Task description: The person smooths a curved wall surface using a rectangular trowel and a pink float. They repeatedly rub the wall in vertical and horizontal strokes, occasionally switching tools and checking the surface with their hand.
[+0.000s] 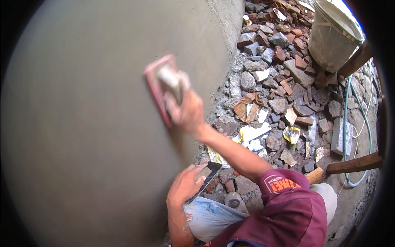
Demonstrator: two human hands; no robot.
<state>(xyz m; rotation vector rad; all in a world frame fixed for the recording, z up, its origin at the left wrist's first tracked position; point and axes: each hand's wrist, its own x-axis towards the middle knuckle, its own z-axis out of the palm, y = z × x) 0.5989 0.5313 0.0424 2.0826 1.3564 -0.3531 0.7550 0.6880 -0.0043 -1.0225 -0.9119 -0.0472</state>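
Observation:
My right hand (190,108) is closed around the pale handle of a red plastering float (154,90), slightly blurred. The float's flat face lies against a smooth, grey plastered wall (90,127) on the left. Lower down, my left hand (183,185) grips a dark-edged, flat trowel (212,169) above my bent knee, close to the wall. Most of that trowel's handle is hidden by the fingers.
Broken bricks and stones (277,105) cover the ground right of the wall, with paper and plastic scraps among them. A grey-white bucket (334,39) stands at the upper right. Wooden pieces (354,163), a pale block (341,136) and a green hose (367,119) are on the right.

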